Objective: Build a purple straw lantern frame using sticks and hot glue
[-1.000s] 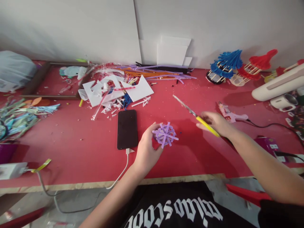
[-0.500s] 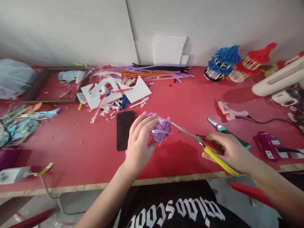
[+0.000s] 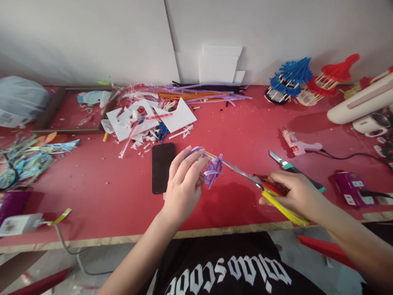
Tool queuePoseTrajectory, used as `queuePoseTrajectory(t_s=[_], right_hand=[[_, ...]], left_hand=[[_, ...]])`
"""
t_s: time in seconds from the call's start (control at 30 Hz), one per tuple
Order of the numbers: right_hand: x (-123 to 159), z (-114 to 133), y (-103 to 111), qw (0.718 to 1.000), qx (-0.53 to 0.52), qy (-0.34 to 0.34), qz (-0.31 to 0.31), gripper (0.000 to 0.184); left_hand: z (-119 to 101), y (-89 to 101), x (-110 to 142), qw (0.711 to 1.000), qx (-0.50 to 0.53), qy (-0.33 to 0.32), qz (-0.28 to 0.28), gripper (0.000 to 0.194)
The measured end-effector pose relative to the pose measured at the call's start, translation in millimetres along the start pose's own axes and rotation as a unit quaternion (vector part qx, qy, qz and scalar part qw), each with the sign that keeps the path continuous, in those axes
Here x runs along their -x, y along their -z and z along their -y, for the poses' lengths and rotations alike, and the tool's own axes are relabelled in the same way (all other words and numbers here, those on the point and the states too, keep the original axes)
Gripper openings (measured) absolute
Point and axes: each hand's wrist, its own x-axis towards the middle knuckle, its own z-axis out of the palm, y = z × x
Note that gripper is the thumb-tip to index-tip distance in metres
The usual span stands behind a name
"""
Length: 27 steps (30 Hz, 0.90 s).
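Observation:
My left hand [image 3: 186, 180] is closed around a small purple pipe-cleaner structure [image 3: 214, 170] with thin wooden sticks, raised above the red table. Part of the structure is hidden behind my fingers. In my right hand [image 3: 291, 192] is a pair of scissors [image 3: 245, 174] with yellow and red handles, its blades pointing left. The blade tips reach the purple pipe-cleaner ends; whether they touch I cannot tell. A black phone [image 3: 162, 168] lies just left of my left hand. Beyond my right hand rests a utility knife [image 3: 284, 164] with a green and black handle.
A pink glue gun [image 3: 302, 143] with its cord and a purple power strip [image 3: 353, 188] lie at right. Blue [image 3: 288, 82] and red [image 3: 334, 80] pipe-cleaner towers stand behind. White scraps [image 3: 125, 123], purple pipe cleaners [image 3: 227, 97] and a dark frame [image 3: 70, 130] occupy the back left.
The purple structure has turned in my left hand, showing a narrower side to the scissors. My right hand and the scissors have barely moved.

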Motion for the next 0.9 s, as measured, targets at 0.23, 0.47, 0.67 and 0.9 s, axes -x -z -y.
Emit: queuePoseTrajectory(t_s=[0.23, 0.47, 0.67, 0.9], right_hand=[[-1.3, -2.9, -4.2, 0.999, 0.009, 0.022, -0.021, 0.050], [-0.8, -1.6, -6.4, 1.000, -0.010, -0.015, 0.003, 0.049], [-3.0, -8.7, -5.6, 0.999, -0.023, 0.000, -0.043, 0.051], [-2.8, -15.9, 16.5, 0.999, -0.004, 0.044, -0.003, 0.035]], left_hand=[[-0.7, -0.1, 3.1, 0.998, 0.033, 0.059, 0.017, 0.058], [-2.1, -3.8, 6.2, 0.992, 0.076, 0.095, 0.028, 0.062], [-0.6, -4.0, 7.6, 0.984, 0.125, 0.115, 0.048, 0.067], [6.4, 1.4, 5.7, 0.963, 0.206, 0.114, 0.134, 0.068]])
